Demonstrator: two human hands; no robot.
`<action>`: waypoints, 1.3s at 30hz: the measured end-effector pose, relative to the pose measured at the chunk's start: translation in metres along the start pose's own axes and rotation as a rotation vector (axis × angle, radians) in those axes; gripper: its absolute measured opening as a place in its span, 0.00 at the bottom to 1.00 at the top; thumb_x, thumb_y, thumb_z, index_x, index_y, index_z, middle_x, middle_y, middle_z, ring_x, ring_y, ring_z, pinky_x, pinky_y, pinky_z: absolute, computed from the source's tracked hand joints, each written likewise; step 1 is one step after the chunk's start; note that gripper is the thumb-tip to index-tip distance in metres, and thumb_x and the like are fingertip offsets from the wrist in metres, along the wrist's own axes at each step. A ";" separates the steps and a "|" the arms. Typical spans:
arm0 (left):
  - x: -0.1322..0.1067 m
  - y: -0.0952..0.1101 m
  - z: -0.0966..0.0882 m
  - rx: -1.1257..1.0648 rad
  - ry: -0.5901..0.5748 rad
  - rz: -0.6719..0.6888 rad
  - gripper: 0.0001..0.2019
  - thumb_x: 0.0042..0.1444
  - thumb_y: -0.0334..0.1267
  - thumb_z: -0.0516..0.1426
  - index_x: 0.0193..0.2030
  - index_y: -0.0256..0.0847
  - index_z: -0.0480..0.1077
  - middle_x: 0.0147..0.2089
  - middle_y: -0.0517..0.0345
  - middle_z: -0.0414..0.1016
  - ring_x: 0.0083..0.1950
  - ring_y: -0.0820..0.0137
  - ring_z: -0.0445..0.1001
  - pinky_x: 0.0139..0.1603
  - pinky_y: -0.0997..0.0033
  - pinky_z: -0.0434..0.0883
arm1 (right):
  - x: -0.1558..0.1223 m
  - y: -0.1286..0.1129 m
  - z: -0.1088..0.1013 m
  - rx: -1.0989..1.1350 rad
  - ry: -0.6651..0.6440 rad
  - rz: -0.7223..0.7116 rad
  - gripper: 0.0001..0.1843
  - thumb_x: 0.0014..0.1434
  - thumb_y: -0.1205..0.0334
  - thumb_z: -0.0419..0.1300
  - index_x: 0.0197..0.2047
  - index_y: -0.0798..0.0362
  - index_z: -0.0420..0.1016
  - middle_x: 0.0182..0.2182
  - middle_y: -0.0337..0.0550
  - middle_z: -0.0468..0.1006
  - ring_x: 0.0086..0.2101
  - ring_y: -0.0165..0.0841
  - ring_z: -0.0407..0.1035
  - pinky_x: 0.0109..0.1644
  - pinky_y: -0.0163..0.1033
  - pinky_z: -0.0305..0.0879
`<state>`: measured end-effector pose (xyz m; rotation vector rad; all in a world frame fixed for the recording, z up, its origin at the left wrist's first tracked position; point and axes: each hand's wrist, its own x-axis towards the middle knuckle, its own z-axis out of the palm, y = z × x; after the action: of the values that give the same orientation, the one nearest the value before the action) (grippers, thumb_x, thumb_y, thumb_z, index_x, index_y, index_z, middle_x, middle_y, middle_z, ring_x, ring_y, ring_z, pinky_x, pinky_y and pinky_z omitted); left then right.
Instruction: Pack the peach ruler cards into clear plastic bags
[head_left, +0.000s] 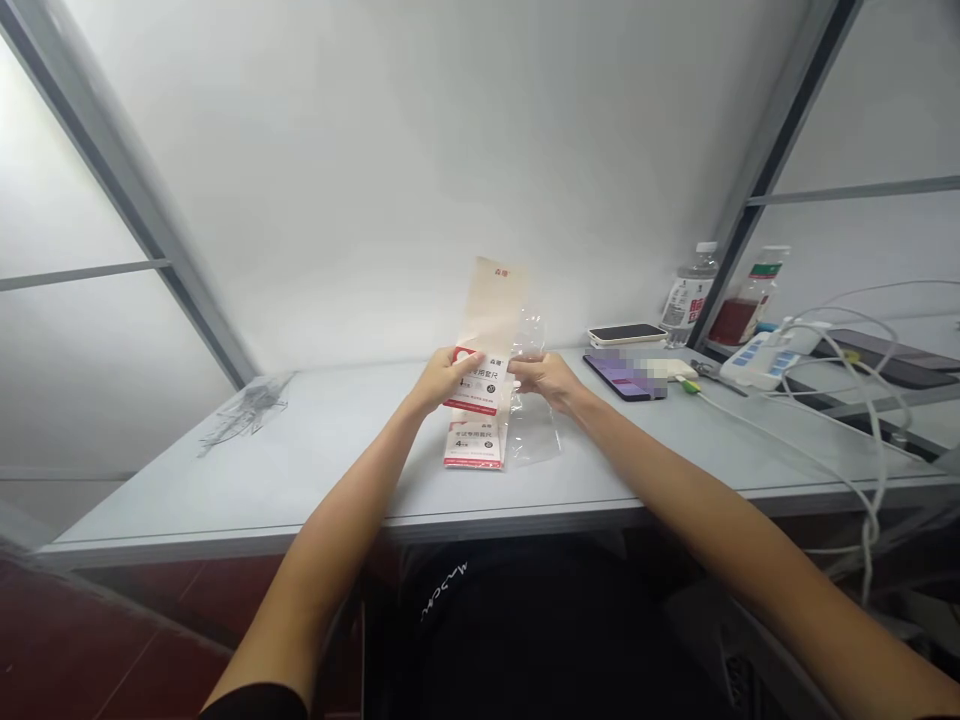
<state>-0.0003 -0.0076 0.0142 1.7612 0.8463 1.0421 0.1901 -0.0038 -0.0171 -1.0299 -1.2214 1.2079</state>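
Observation:
My left hand point(444, 378) grips the lower left of a tall beige and red paper card point(489, 325) held upright above the table. My right hand point(546, 378) pinches a clear plastic sleeve point(534, 420) beside the card's right edge; the sleeve hangs down onto the table. A second red and white card point(472, 443) lies flat on the table just below both hands.
The grey table point(322, 470) meets a white wall. At the right are a dark phone point(624, 377), another phone point(626, 333), two bottles point(690, 295), a power strip point(757, 362) and white cables point(847, 470). A crumpled clear wrapper point(244, 408) lies at the left.

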 end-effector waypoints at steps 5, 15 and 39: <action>0.001 -0.002 0.002 0.034 0.042 0.018 0.18 0.47 0.51 0.58 0.27 0.35 0.67 0.24 0.57 0.71 0.24 0.73 0.69 0.25 0.75 0.65 | 0.001 -0.001 -0.002 -0.018 -0.025 -0.001 0.14 0.32 0.59 0.72 0.23 0.56 0.76 0.21 0.40 0.75 0.24 0.28 0.68 0.29 0.35 0.64; 0.004 -0.005 0.000 0.022 0.087 0.004 0.19 0.46 0.52 0.57 0.25 0.35 0.65 0.23 0.59 0.69 0.24 0.75 0.67 0.24 0.76 0.64 | -0.001 -0.004 0.001 0.065 -0.073 -0.028 0.14 0.35 0.58 0.72 0.24 0.57 0.78 0.22 0.43 0.78 0.27 0.30 0.71 0.34 0.35 0.66; 0.007 -0.006 -0.007 -0.194 0.113 -0.046 0.19 0.43 0.52 0.60 0.28 0.34 0.68 0.26 0.55 0.72 0.27 0.69 0.72 0.28 0.70 0.69 | -0.008 -0.006 0.001 -0.116 -0.093 -0.074 0.42 0.33 0.59 0.72 0.50 0.50 0.58 0.21 0.32 0.73 0.23 0.31 0.71 0.29 0.37 0.68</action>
<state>-0.0048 0.0027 0.0123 1.5261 0.8220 1.1615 0.1899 -0.0125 -0.0121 -1.0128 -1.4040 1.1493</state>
